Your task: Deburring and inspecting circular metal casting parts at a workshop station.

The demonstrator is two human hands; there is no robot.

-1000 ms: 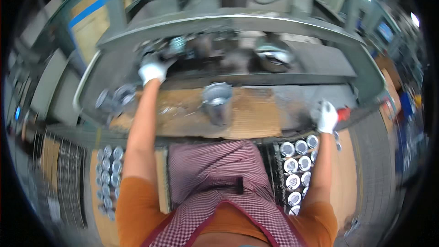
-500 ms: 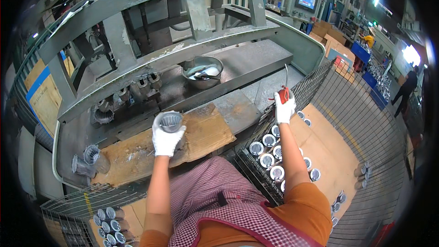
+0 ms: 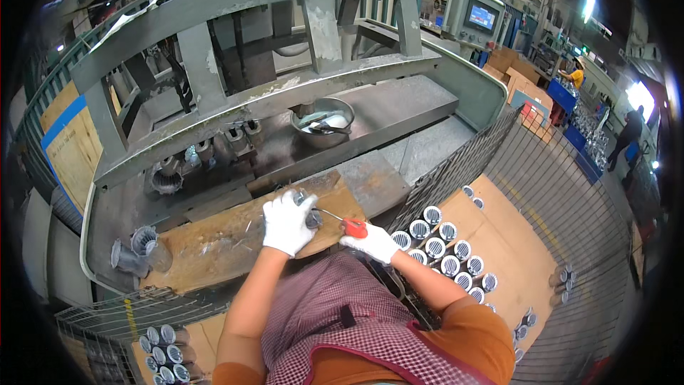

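My left hand (image 3: 285, 225), in a white glove, is closed around a grey metal ribbed cup-shaped casting (image 3: 313, 219) above the brown worn board (image 3: 214, 242). Most of the casting is hidden by the fingers. In my gloved right hand (image 3: 376, 244) is a red-handled tool (image 3: 354, 228) with a thin metal shaft. Its shaft reaches left to the casting, and the tip is lost against it. Several like castings (image 3: 144, 241) stand and lie together at the board's left end.
Beyond the board, a metal bowl (image 3: 322, 139) with tools and pale contents sits on the machine bed (image 3: 399, 103). Wire-mesh cages holding cardboard and rows of castings flank me, the right one (image 3: 449, 265) close to my forearm. A control screen (image 3: 482, 16) stands far right; people are beyond.
My right hand has come down and left from over the cage, bringing the red-handled tool to the casting. My left hand has shifted slightly right and tipped the casting over.
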